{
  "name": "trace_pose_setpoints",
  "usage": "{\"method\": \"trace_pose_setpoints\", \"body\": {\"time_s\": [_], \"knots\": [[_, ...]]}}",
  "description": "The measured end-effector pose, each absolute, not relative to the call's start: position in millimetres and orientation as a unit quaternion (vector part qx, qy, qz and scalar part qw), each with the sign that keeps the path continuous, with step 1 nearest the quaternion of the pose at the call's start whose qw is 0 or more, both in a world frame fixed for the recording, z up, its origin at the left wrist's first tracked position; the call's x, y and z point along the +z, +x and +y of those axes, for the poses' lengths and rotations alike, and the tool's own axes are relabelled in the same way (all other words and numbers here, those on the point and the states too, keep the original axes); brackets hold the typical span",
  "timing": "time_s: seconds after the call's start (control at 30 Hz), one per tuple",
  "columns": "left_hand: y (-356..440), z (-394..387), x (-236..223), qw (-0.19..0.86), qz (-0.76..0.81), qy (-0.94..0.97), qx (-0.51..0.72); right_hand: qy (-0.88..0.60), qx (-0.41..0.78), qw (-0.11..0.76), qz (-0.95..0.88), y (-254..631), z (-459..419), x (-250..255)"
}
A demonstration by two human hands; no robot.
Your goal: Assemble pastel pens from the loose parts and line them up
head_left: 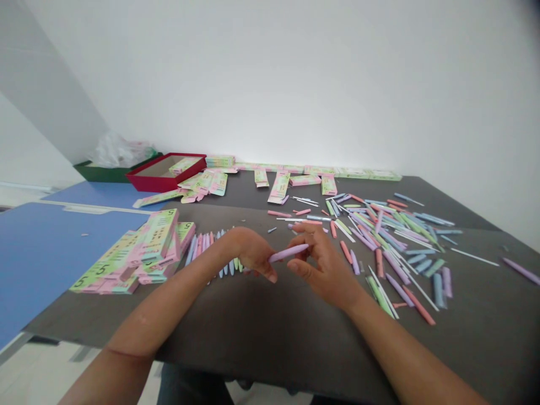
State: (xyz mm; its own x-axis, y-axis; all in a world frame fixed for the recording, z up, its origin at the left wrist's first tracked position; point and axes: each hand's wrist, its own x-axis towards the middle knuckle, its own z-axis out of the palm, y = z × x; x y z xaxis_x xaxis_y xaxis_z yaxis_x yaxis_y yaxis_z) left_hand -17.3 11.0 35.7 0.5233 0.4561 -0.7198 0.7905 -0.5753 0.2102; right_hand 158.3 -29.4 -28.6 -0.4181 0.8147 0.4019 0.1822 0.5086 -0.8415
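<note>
Both my hands meet over the dark table (pixel 270 332) and hold one purple pen (pixel 289 252) between them. My left hand (pixel 248 252) pinches its near end with curled fingers. My right hand (pixel 321 263) grips the far end with thumb and fingertips. Just behind my left hand lies a row of assembled pastel pens (pixel 211 243). To the right of my right hand, several loose pen barrels, caps and white refills (pixel 392 242) in pink, green, blue and purple are scattered.
A stack of flat green-and-pink pen boxes (pixel 139 253) sits at the left. More boxes (pixel 278 185) lie along the back edge by the wall. A red tray (pixel 164 171) and a green bin (pixel 105 169) stand at the back left. A blue table (pixel 46 247) adjoins on the left.
</note>
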Motion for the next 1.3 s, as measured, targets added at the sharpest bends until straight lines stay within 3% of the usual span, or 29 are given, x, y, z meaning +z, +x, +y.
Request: {"method": "trace_pose_setpoints", "body": {"time_s": [0.33,0.5,0.8,1.03,1.2,1.3], "knots": [[-17,12,31,0.266,0.384,0.822,-0.326,-0.398,0.187,0.363,-0.822,164,-32,-13],[-15,11,34,0.265,0.383,0.818,-0.338,-0.389,0.234,0.379,-0.806,160,-34,-15],[-20,14,33,0.292,0.397,0.808,-0.323,-0.365,0.371,0.507,-0.687,182,-20,-8],[-14,13,33,0.265,0.393,0.810,-0.344,-0.401,0.291,0.409,-0.766,162,-35,-11],[-16,13,33,0.284,0.375,0.816,-0.337,-0.385,0.283,0.460,-0.749,160,-35,-12],[-15,13,35,0.267,0.362,0.822,-0.351,-0.376,0.303,0.551,-0.680,175,-24,-6]]}}
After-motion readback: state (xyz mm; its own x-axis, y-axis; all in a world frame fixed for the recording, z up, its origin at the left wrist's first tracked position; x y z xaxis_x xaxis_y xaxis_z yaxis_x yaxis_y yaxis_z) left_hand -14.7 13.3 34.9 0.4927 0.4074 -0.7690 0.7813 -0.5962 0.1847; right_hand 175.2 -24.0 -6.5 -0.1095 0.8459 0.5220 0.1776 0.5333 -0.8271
